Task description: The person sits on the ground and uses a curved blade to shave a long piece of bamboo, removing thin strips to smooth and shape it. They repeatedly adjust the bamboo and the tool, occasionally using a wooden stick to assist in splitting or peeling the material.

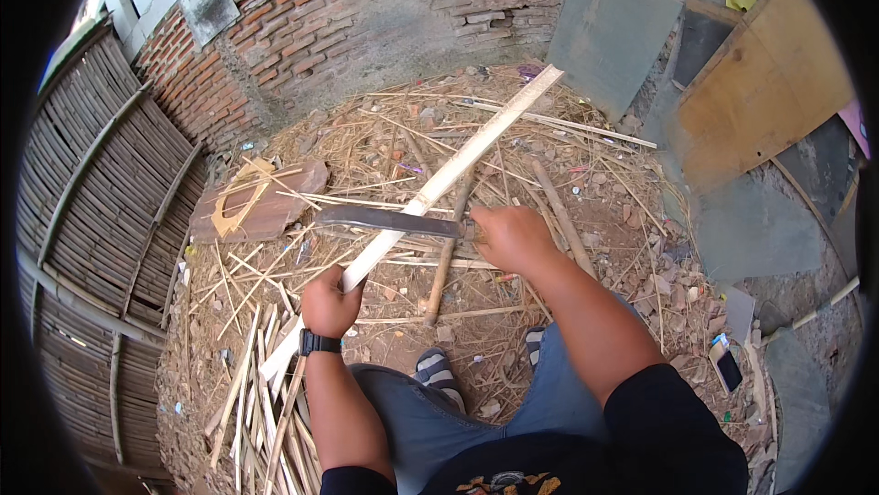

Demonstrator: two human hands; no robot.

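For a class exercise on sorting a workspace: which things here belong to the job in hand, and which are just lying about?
Job in hand: long pale strip, in left hand; knife, in right hand; probably the strip pile.

Apparently just lying about: phone-like object, tan board, grey panel.

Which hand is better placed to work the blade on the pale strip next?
Probably the right hand: it holds the long knife, whose blade crosses the pale strip in view. The left hand is occupied holding the strip nearer its lower end.

The strip (460, 163) is cream, the blade (386, 219) dark grey.
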